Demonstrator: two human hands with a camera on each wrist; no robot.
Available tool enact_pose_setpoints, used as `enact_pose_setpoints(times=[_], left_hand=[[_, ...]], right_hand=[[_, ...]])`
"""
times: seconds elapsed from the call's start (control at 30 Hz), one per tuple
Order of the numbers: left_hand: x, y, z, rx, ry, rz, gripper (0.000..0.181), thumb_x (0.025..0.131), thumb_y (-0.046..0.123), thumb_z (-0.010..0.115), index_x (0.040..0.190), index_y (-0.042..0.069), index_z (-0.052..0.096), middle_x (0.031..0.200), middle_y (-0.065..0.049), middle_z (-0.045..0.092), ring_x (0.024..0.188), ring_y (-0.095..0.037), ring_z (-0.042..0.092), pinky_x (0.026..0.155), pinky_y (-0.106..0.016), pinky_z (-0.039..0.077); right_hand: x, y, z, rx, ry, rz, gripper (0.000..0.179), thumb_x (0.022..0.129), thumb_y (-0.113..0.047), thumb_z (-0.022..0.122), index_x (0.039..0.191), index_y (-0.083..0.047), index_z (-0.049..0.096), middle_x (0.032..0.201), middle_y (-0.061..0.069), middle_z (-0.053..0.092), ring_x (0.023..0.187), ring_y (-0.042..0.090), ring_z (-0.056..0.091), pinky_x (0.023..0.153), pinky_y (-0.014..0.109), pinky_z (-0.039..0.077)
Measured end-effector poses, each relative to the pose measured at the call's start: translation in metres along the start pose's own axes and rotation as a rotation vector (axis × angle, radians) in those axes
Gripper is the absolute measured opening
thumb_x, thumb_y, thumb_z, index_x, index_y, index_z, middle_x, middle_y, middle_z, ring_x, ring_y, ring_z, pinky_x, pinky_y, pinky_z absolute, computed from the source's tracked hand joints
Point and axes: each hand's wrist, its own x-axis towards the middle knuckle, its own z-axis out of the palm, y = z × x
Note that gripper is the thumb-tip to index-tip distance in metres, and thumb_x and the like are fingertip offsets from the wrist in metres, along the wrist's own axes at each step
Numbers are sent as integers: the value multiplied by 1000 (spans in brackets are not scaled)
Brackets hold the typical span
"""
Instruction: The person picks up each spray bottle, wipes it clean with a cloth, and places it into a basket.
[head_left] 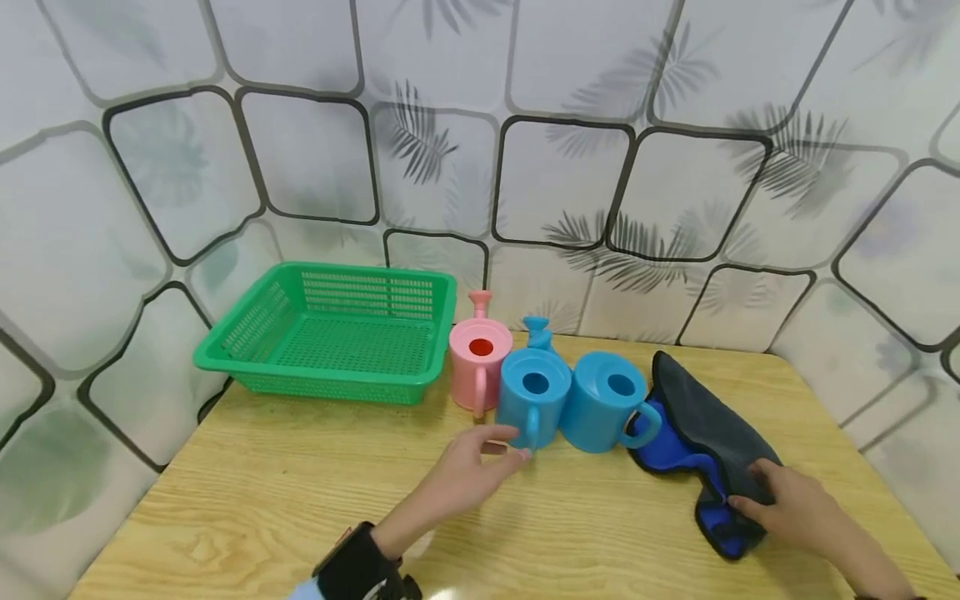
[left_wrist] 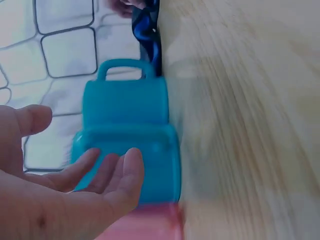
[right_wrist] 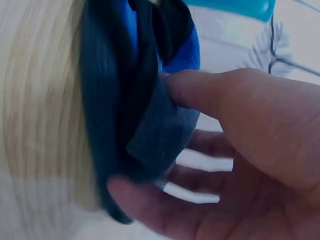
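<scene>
My left hand (head_left: 472,471) reaches toward the handle of the middle watering can (head_left: 517,400), a blue one, with its fingers spread and holding nothing. In the left wrist view those fingers (left_wrist: 132,172) are loosely bent in front of the blue plastic. A pink watering can (head_left: 462,379) stands to its left, and a second blue watering can (head_left: 588,417) to its right. On the right, my right hand (head_left: 806,508) grips the near part of a folded dark grey and blue cloth (head_left: 705,417) with black edging. The right wrist view shows thumb and fingers around the cloth (right_wrist: 162,132).
A green plastic basket (head_left: 337,392) with slotted sides stands at the back left of the wooden table (head_left: 285,475). Patterned curtain-like walls (head_left: 450,183) close in behind and at both sides. A dark watch-like device (head_left: 356,567) sits on the left wrist.
</scene>
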Motion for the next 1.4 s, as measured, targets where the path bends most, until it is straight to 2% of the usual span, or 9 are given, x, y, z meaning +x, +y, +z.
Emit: enact_pose_setpoints(times=[0.2, 0.33, 0.47, 0.63, 0.83, 0.97, 1.07, 1.23, 1.4], left_hand=[[32, -7, 18, 89, 1, 87, 34, 100, 36, 64, 117, 8, 64, 116, -10, 70, 110, -28, 64, 92, -48, 56], [49, -11, 17, 171, 43, 176, 19, 105, 30, 56, 99, 12, 58, 89, -2, 59, 89, -18, 57, 78, -33, 48], [52, -10, 7, 214, 79, 175, 25, 106, 35, 52, 93, 13, 55, 78, 2, 48, 80, -15, 53, 70, -27, 42], [35, -4, -6, 187, 65, 189, 28, 106, 33, 53, 89, 11, 53, 73, 2, 40, 73, -13, 51, 65, -23, 40], [-11, 1, -24, 99, 80, 141, 23, 106, 32, 54, 96, 12, 61, 88, 2, 65, 86, -14, 64, 72, -30, 54], [-34, 3, -36, 25, 93, 119, 31, 108, 38, 48, 109, 13, 68, 110, -2, 75, 106, -19, 70, 90, -41, 58], [-39, 0, -43, -65, 71, 108, 43, 110, 41, 41, 105, 10, 70, 103, -5, 75, 103, -18, 70, 92, -38, 55], [-40, -11, -49, -277, -65, 67, 59, 111, 45, 33, 97, -2, 67, 98, -12, 74, 100, -18, 70, 98, -38, 55], [-36, -17, -49, -458, -151, -38, 56, 109, 50, 36, 76, 9, 54, 85, 1, 70, 91, -15, 70, 94, -33, 57]], right_hand=[[-8, -65, 12, 323, -96, -122, 35, 95, -33, 71, 110, -3, 65, 70, 0, 56, 55, 8, 56, 52, 25, 48], [-1, -111, 19, 421, -26, -175, 54, 96, -36, 71, 129, 6, 62, 103, 16, 72, 82, 14, 73, 68, 28, 59], [19, -134, 24, 479, 132, -211, 59, 99, -28, 68, 142, 9, 52, 134, 29, 63, 111, 34, 72, 86, 37, 61], [41, -129, 22, 465, 215, -158, 65, 100, -20, 66, 151, 9, 38, 135, 26, 62, 116, 37, 69, 90, 37, 60], [45, -114, 22, 233, 305, -143, 41, 89, -20, 78, 123, -1, 67, 94, 8, 67, 79, 19, 62, 64, 31, 49], [47, -113, 24, 62, 363, -253, 51, 83, -25, 84, 127, -7, 66, 121, 22, 60, 105, 43, 58, 78, 59, 50], [49, -114, 25, -29, 192, -273, 69, 84, -34, 83, 144, -12, 54, 141, 27, 52, 121, 55, 51, 82, 75, 45], [50, -117, 25, 21, -31, -292, 55, 88, -32, 80, 133, -8, 60, 113, 12, 66, 97, 29, 65, 77, 48, 56], [40, -133, 32, 233, 130, -369, 20, 89, -17, 78, 87, -17, 58, 65, -10, 44, 55, 0, 39, 51, 21, 33]])
